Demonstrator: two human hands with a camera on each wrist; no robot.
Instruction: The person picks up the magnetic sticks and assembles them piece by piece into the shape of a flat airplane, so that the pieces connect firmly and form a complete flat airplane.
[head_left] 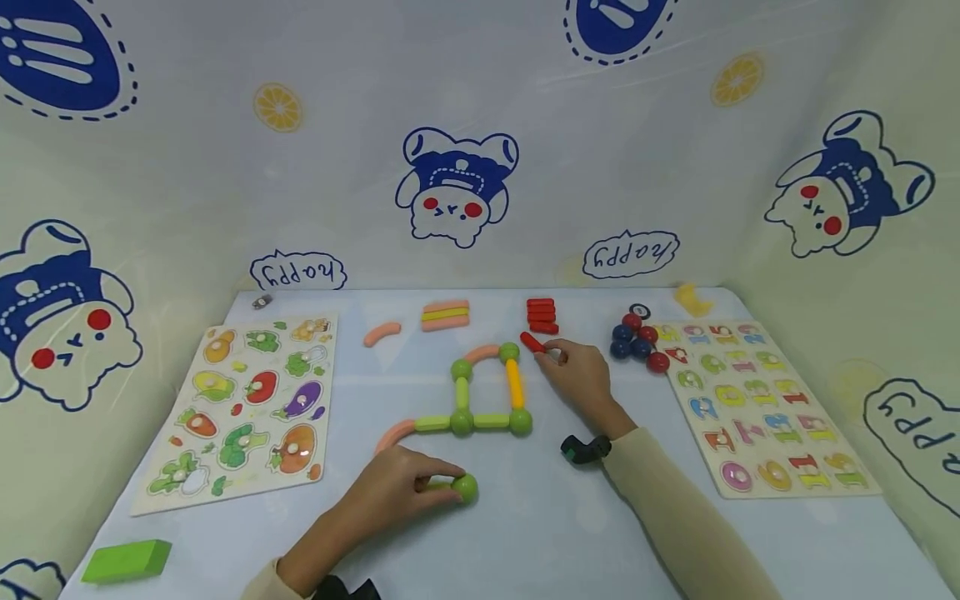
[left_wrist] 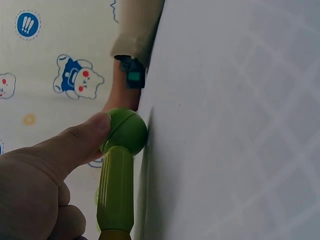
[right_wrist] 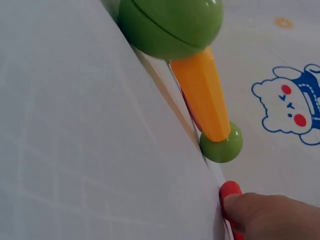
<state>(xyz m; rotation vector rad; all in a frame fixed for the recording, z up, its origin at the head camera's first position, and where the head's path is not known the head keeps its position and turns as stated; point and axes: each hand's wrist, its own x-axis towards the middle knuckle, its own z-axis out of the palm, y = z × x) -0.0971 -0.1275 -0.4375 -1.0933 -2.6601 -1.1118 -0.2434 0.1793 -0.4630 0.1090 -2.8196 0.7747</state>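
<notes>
My left hand (head_left: 405, 483) grips a green ball (head_left: 466, 487) joined to a light green rod (left_wrist: 116, 190), low over the table in front of a built frame. In the left wrist view, the thumb presses the ball. My right hand (head_left: 583, 377) pinches a short red stick (head_left: 532, 342) at the frame's far right corner. That frame has green balls (head_left: 462, 422), light green rods (head_left: 491, 422), an orange-yellow rod (head_left: 514, 384) and a pink curved piece (head_left: 481, 354) across its far end. Another pink curved piece (head_left: 393, 435) bends off its left, partly behind my left hand.
Red sticks (head_left: 541, 310), straight pink and yellow sticks (head_left: 446, 316) and a loose pink curve (head_left: 382, 333) lie at the back. Red and blue balls (head_left: 632, 346) cluster right. Puzzle boards flank the frame: vegetables (head_left: 251, 392) left, letters (head_left: 765, 408) right. A green block (head_left: 127, 561) lies front left.
</notes>
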